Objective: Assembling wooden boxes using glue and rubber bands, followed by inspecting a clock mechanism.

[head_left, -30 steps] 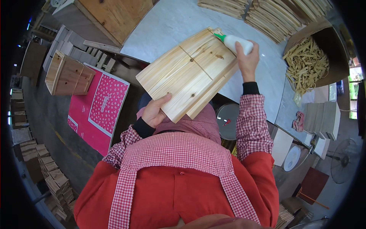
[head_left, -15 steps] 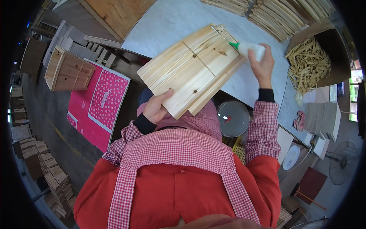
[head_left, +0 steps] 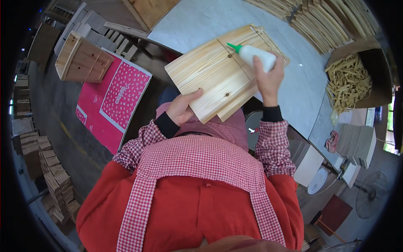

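My left hand [head_left: 183, 107] grips the near left corner of a pale wooden panel [head_left: 205, 75], thumb on top and fingers underneath. The panel lies tilted over the table's near edge, with a narrower board along its right side. Two thin lines cross its face, one near the middle and one close to the far end. In my right hand [head_left: 270, 80] is a white squeeze bottle [head_left: 255, 58] with a green nozzle, my fingers wrapped round its body. Its tip points left, over the panel near the middle line; whether it touches the wood I cannot tell.
Stacked wooden slats [head_left: 331, 23] stand at the far right of the white table [head_left: 312, 67]. Beside them is a cardboard box [head_left: 380, 84] of yellowish strips. A wooden bucket [head_left: 84, 61] rests on a pink printed board [head_left: 94, 105] at left. A fan [head_left: 371, 193] is lower right.
My right hand has brought the bottle leftward, from the line at the panel's far end to near the middle line. My left hand keeps its hold on the panel. The whole view has shifted slightly.
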Motion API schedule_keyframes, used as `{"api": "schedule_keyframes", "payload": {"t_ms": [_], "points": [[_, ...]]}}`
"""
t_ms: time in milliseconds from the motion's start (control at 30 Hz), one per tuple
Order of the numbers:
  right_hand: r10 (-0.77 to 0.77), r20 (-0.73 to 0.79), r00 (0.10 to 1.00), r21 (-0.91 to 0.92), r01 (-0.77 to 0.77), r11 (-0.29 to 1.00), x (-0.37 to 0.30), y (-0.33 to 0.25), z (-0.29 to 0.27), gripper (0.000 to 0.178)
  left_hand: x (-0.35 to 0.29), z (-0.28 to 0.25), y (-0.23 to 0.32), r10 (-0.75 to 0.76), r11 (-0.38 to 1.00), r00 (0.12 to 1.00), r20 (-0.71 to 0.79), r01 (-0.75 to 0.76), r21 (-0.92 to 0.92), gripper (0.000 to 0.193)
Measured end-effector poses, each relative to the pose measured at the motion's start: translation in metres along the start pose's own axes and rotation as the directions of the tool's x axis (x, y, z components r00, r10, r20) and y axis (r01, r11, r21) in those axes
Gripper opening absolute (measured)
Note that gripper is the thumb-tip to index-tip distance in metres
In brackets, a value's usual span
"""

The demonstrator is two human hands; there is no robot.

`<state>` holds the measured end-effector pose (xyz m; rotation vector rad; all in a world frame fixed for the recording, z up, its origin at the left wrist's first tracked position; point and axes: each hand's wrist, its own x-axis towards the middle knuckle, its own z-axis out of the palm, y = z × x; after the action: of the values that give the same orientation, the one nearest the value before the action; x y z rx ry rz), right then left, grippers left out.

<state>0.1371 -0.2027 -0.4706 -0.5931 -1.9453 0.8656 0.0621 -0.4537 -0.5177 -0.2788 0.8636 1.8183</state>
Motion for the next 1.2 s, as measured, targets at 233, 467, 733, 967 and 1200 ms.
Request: {"api": "schedule_keyframes", "payload": {"t_ms": [233, 467, 733, 967, 1200], "points": [[0.004, 0.108, 0.994, 0.015, -0.006, 1.000, 0.006, -0.008, 0.033, 0.040, -0.002, 0.000, 0.000, -0.022, 1.000, 1.000, -0.016, 0.022, -0.005, 0.050], [-0.082, 0.207, 0.975, -0.083, 0.101, 0.991, -0.006, -0.016, -0.025, 0.038, -0.002, -0.001, 0.000, -0.010, 1.000, 1.000, -0.004, 0.010, -0.009, 0.051], [0.013, 0.147, 0.989, -0.181, 0.014, 0.983, -0.047, -0.028, -0.101, 0.035, -0.007, 0.011, 0.005, 0.020, 0.997, 0.999, -0.031, -0.018, 0.072, 0.055], [0.386, -0.003, 0.923, 0.120, -0.383, 0.916, -0.069, -0.007, -0.121, 0.032, -0.011, 0.013, 0.015, 0.053, 0.997, 0.996, -0.074, -0.049, 0.061, 0.054], [0.512, -0.222, 0.830, 0.539, -0.333, 0.773, -0.049, 0.002, -0.109, 0.036, -0.022, 0.018, 0.030, 0.018, 0.999, 0.992, -0.128, -0.011, 0.052, 0.047]]}}
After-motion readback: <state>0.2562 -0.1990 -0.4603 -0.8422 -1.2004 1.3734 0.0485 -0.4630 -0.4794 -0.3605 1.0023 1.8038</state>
